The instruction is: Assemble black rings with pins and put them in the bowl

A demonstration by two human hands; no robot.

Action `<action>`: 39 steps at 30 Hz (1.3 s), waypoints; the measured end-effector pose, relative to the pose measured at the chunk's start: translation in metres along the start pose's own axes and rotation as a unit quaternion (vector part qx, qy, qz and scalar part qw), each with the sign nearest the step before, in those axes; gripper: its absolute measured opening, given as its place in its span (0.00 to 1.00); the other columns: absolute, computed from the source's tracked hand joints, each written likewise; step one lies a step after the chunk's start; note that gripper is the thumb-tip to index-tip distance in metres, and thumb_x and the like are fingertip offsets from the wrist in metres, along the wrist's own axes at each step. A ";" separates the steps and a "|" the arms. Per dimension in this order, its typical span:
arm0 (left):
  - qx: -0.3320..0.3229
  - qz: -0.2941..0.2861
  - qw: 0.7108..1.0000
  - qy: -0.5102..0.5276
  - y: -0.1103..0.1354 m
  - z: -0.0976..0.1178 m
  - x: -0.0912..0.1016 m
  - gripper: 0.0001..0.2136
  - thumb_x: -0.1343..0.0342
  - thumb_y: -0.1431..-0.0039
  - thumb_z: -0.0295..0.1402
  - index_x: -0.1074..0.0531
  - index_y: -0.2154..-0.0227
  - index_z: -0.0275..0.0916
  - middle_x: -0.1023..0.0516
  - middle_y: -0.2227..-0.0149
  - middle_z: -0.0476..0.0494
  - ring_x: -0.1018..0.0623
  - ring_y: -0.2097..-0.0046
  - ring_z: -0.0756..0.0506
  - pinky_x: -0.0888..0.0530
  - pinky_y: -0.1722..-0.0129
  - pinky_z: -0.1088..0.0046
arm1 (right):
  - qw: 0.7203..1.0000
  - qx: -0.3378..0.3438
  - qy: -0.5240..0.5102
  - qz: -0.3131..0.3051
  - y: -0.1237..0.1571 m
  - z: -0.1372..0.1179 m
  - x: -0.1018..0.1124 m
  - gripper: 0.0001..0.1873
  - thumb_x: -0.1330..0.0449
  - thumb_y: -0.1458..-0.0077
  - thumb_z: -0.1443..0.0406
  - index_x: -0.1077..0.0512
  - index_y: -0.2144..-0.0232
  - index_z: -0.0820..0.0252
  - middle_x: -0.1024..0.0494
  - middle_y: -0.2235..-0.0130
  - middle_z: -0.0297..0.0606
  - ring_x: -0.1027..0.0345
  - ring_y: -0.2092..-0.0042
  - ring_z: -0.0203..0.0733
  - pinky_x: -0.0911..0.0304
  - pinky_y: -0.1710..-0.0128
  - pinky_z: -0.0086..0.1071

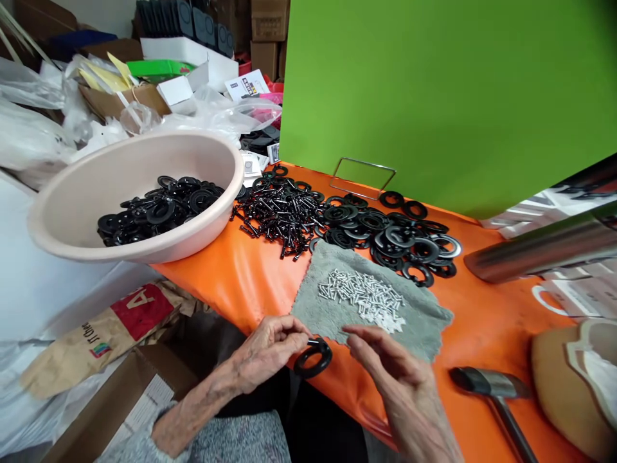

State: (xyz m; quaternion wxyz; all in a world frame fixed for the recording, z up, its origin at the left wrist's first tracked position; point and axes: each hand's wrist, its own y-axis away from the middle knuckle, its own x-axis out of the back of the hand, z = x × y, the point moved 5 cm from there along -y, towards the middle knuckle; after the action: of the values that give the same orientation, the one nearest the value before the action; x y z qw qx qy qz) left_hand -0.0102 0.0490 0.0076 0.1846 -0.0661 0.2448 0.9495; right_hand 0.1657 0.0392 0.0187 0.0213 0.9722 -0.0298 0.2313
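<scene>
My left hand (267, 354) pinches a black ring (313, 363) at the edge of the orange-covered table (250, 283), with a short black pin (314, 343) sitting at the ring's top. My right hand (390, 373) is close to that ring, fingers apart, with nothing visible in them. Its fingertips hover at the edge of a grey towel (371, 308) that carries a heap of small silver screws (361, 297). Beyond the towel lie a loose spread of black rings (390, 235) and a pile of black pins (279, 215).
A beige plastic basin (212, 151) holding black rings (161, 209) stands at the table's left end. A hammer (486, 382) and a metal tube (540, 251) lie to the right. A green board (409, 96) rises behind. Cardboard boxes and plastic bags surround the table.
</scene>
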 end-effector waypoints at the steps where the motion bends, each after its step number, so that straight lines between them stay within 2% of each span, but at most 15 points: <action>1: -0.002 -0.001 1.000 0.000 0.000 0.001 0.000 0.13 0.43 0.47 0.42 0.29 0.69 0.35 0.27 0.70 0.47 0.29 0.67 0.49 0.35 0.62 0.72 | 0.997 -0.034 -0.065 -0.002 0.008 0.000 -0.004 0.13 0.42 0.43 0.53 0.24 0.64 0.54 0.25 0.71 0.35 0.31 0.70 0.38 0.35 0.73 0.28; 3: 0.000 -0.007 1.000 0.000 0.000 0.002 -0.002 0.13 0.44 0.46 0.41 0.29 0.69 0.35 0.27 0.70 0.47 0.28 0.66 0.49 0.34 0.62 0.72 | 0.988 -0.059 -0.141 -0.006 0.019 -0.001 -0.012 0.12 0.39 0.46 0.54 0.23 0.66 0.53 0.24 0.71 0.35 0.30 0.69 0.38 0.32 0.70 0.28; 6: 0.004 -0.018 1.000 -0.021 0.001 0.004 -0.003 0.13 0.44 0.46 0.41 0.30 0.69 0.34 0.28 0.71 0.47 0.29 0.68 0.49 0.34 0.65 0.72 | 0.986 -0.053 -0.156 -0.020 0.027 0.003 -0.021 0.10 0.39 0.46 0.55 0.23 0.66 0.52 0.22 0.67 0.35 0.28 0.64 0.39 0.30 0.64 0.29; 9: -0.008 -0.013 0.997 -0.071 0.001 0.004 -0.002 0.12 0.46 0.44 0.40 0.30 0.68 0.33 0.29 0.72 0.48 0.31 0.70 0.50 0.36 0.67 0.73 | 0.993 -0.049 -0.105 -0.019 0.029 0.008 -0.021 0.10 0.40 0.44 0.55 0.25 0.66 0.52 0.23 0.67 0.34 0.29 0.65 0.38 0.31 0.64 0.28; 12: -0.036 0.008 0.990 -0.136 0.001 0.004 -0.001 0.11 0.48 0.43 0.38 0.28 0.68 0.34 0.29 0.72 0.47 0.32 0.70 0.50 0.36 0.69 0.74 | 0.999 -0.006 -0.046 -0.007 0.030 0.006 -0.018 0.10 0.42 0.43 0.55 0.27 0.68 0.54 0.25 0.70 0.34 0.30 0.68 0.38 0.32 0.69 0.29; 16: -0.067 0.043 0.975 -0.209 0.002 0.004 -0.002 0.09 0.49 0.42 0.34 0.27 0.68 0.34 0.28 0.70 0.47 0.33 0.71 0.51 0.37 0.71 0.76 | 0.999 0.042 0.026 -0.022 0.033 0.000 -0.019 0.08 0.44 0.41 0.59 0.30 0.69 0.54 0.27 0.72 0.33 0.33 0.70 0.36 0.34 0.70 0.29; 18: -0.076 0.053 0.969 -0.229 0.003 0.005 -0.004 0.08 0.49 0.42 0.32 0.27 0.68 0.34 0.29 0.70 0.48 0.35 0.73 0.52 0.38 0.73 0.77 | 0.996 0.070 0.054 -0.009 0.034 -0.004 -0.020 0.06 0.45 0.40 0.61 0.30 0.69 0.54 0.29 0.73 0.32 0.35 0.72 0.35 0.36 0.71 0.28; 21: -0.084 0.056 0.965 -0.241 0.004 0.006 -0.006 0.07 0.49 0.42 0.30 0.28 0.68 0.34 0.29 0.70 0.48 0.35 0.74 0.53 0.38 0.74 0.77 | 0.993 0.096 0.075 -0.002 0.035 -0.008 -0.023 0.04 0.45 0.40 0.64 0.31 0.67 0.55 0.28 0.72 0.33 0.33 0.71 0.36 0.35 0.70 0.28; 24: -0.098 0.056 0.959 -0.260 0.005 0.008 -0.006 0.06 0.49 0.42 0.29 0.28 0.68 0.35 0.30 0.70 0.48 0.34 0.73 0.52 0.37 0.73 0.77 | 0.993 0.094 0.077 -0.003 0.035 -0.004 -0.024 0.05 0.45 0.40 0.63 0.30 0.67 0.55 0.27 0.72 0.33 0.32 0.71 0.36 0.33 0.70 0.28; 27: -0.108 0.038 0.955 -0.275 0.007 0.012 -0.006 0.07 0.50 0.41 0.29 0.28 0.68 0.35 0.31 0.70 0.48 0.35 0.72 0.52 0.37 0.72 0.77 | 0.994 0.087 0.059 0.000 0.033 0.003 -0.022 0.10 0.43 0.42 0.61 0.29 0.59 0.56 0.23 0.68 0.35 0.29 0.69 0.37 0.30 0.70 0.29; 30: -0.114 -0.005 0.955 -0.275 0.008 0.016 -0.007 0.08 0.51 0.40 0.30 0.28 0.66 0.35 0.32 0.67 0.47 0.34 0.70 0.51 0.36 0.69 0.76 | 0.991 0.121 0.061 -0.015 0.030 0.002 -0.019 0.18 0.41 0.44 0.59 0.29 0.50 0.53 0.21 0.57 0.39 0.26 0.57 0.43 0.27 0.60 0.34; 32: -0.116 -0.025 0.955 -0.273 0.009 0.019 -0.008 0.08 0.52 0.39 0.31 0.27 0.66 0.35 0.32 0.66 0.47 0.33 0.68 0.50 0.35 0.67 0.76 | 0.987 0.146 0.058 -0.042 0.028 -0.003 -0.016 0.18 0.40 0.44 0.61 0.29 0.50 0.50 0.21 0.56 0.38 0.27 0.55 0.42 0.28 0.58 0.34; 35: -0.112 -0.046 0.958 -0.259 0.011 0.022 -0.008 0.09 0.52 0.39 0.32 0.27 0.66 0.36 0.33 0.67 0.48 0.33 0.66 0.50 0.36 0.66 0.75 | 0.983 0.164 0.043 -0.069 0.027 -0.012 -0.010 0.19 0.41 0.44 0.63 0.29 0.50 0.46 0.22 0.60 0.35 0.26 0.61 0.39 0.28 0.62 0.30; 39: -0.109 -0.084 0.961 -0.242 0.012 0.018 -0.009 0.09 0.51 0.38 0.34 0.27 0.66 0.37 0.33 0.67 0.48 0.32 0.65 0.49 0.35 0.63 0.74 | 0.979 0.166 0.084 -0.083 0.031 -0.014 -0.008 0.16 0.38 0.48 0.66 0.29 0.56 0.47 0.23 0.62 0.33 0.26 0.60 0.41 0.28 0.62 0.31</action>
State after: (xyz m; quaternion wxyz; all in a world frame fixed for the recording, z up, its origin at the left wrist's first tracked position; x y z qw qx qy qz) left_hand -0.0077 0.0453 0.0306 0.3086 0.1255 0.0815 0.9394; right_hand 0.1507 0.0091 0.0285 -0.1191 0.9382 0.0917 0.3117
